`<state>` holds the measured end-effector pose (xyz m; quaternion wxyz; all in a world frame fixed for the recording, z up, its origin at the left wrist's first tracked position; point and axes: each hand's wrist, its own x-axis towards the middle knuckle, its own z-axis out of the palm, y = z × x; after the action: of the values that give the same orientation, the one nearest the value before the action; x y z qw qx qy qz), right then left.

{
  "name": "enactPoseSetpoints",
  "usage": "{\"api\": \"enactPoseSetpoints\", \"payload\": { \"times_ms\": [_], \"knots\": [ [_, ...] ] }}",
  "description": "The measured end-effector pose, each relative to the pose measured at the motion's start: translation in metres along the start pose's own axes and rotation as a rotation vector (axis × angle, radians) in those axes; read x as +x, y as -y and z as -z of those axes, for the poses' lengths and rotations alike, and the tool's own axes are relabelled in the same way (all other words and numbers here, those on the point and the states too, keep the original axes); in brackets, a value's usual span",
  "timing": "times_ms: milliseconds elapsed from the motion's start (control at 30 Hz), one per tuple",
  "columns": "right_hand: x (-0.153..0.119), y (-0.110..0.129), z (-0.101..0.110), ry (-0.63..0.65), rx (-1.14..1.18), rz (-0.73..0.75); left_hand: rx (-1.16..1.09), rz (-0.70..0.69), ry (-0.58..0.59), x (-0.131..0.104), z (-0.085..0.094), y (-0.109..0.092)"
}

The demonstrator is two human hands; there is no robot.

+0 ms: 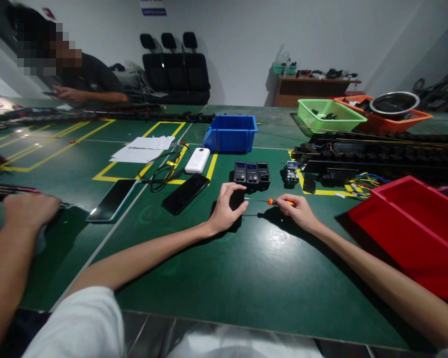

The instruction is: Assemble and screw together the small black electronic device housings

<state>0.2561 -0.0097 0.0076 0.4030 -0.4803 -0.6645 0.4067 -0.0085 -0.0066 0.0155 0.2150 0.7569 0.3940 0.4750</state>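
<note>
My left hand (pixel 226 209) is closed around a small black box (pixel 237 200) on the green table, thumb and fingers on its sides. In my right hand (pixel 296 211) is a screwdriver (pixel 272 202) with an orange handle, held level. Its thin shaft points left, and the tip reaches the box's right side. Whether the tip sits in a screw is too small to tell. Just beyond my hands stands a row of black modules (pixel 251 173). To their right lies a small module with exposed electronics (pixel 291 172).
A blue bin (pixel 231 134), a white power bank (pixel 197 160) and two phones (pixel 185 193) lie to the left and beyond. A red bin (pixel 414 233) stands right, near my forearm. Black wired assemblies (pixel 358 154) and baskets (pixel 330 115) are behind. A co-worker's hand (pixel 32 209) is at far left.
</note>
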Motion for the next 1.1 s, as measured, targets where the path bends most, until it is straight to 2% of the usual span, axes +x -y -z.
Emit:
{"api": "enactPoseSetpoints", "payload": {
  "times_ms": [167,367,467,567,667,833,1100],
  "knots": [
    [-0.0008,-0.0015,0.0011,-0.076,-0.064,0.091,0.005,-0.005,-0.005,0.0001,-0.0007,0.0013],
    [-0.0008,0.0,-0.0003,-0.123,0.004,0.264,-0.005,0.005,-0.003,0.0006,-0.0008,0.0018],
    [0.0001,0.0002,0.0002,-0.102,0.059,0.199,-0.002,0.001,0.003,0.0004,-0.0005,0.0011],
    [0.0001,-0.0007,0.0006,-0.027,0.14,0.055,-0.002,-0.004,0.005,0.0,-0.0004,0.0009],
    [-0.0005,-0.0019,-0.0001,0.03,0.136,-0.008,0.0,0.002,-0.003,-0.0001,-0.0006,0.0017],
    [-0.0007,-0.001,-0.001,0.055,0.028,-0.025,0.006,0.011,-0.009,0.0004,-0.0007,0.002],
    [-0.0017,0.0011,0.0012,-0.061,-0.098,0.089,-0.006,-0.008,0.002,0.0001,-0.0007,0.0006]
  ]
}}
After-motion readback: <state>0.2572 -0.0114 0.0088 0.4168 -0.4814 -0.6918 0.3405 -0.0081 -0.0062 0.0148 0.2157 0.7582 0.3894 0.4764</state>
